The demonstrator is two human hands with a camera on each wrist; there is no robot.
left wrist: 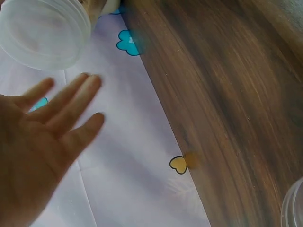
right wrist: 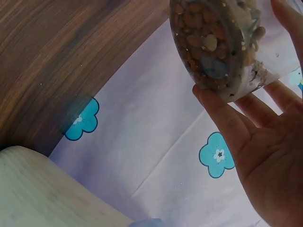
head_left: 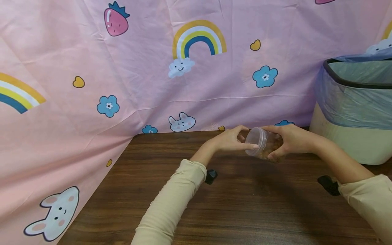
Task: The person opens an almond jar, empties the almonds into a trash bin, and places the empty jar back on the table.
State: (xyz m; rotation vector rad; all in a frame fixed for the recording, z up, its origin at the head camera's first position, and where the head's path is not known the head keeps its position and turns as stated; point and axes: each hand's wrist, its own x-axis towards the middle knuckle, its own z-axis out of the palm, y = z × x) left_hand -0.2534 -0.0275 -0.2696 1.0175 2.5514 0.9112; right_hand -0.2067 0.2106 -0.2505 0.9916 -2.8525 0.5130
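Observation:
A clear plastic jar with a whitish translucent lid is tilted on its side above the table, lid towards the left. Small brown, pebble-like pieces show through its base in the right wrist view. My right hand grips the jar round its body near the base, thumb on the near side. My left hand is at the lid end, its thumb overlapping the lid in the head view. In the left wrist view its fingers are spread and fairly straight, just apart from the lid.
A pale bin with a blue bag liner stands at the right. Pink patterned cloth hangs behind the dark wooden table. The rounded edge of a clear object shows at the left wrist view's lower right corner.

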